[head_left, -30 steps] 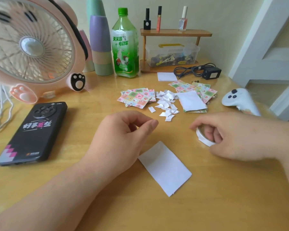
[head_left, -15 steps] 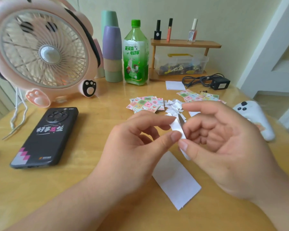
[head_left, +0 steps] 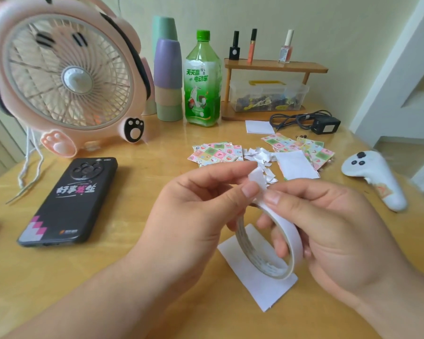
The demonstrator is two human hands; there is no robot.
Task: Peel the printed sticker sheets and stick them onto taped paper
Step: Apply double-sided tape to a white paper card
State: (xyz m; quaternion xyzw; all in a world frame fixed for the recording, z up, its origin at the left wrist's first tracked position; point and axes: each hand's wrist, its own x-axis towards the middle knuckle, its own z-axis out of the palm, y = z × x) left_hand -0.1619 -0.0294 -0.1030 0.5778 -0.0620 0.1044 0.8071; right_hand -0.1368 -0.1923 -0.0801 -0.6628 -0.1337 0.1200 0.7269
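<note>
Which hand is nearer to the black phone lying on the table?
Left. The left hand is just right of the phone, pinching the loose end of the tape roll; the right hand, gripping that roll, is farther right, beyond the left hand.

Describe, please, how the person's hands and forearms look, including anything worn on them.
The left hand and right hand are bare: no gloves, rings or watch. The forearms show no sleeves in view. The visible nails are short and unpainted.
</note>
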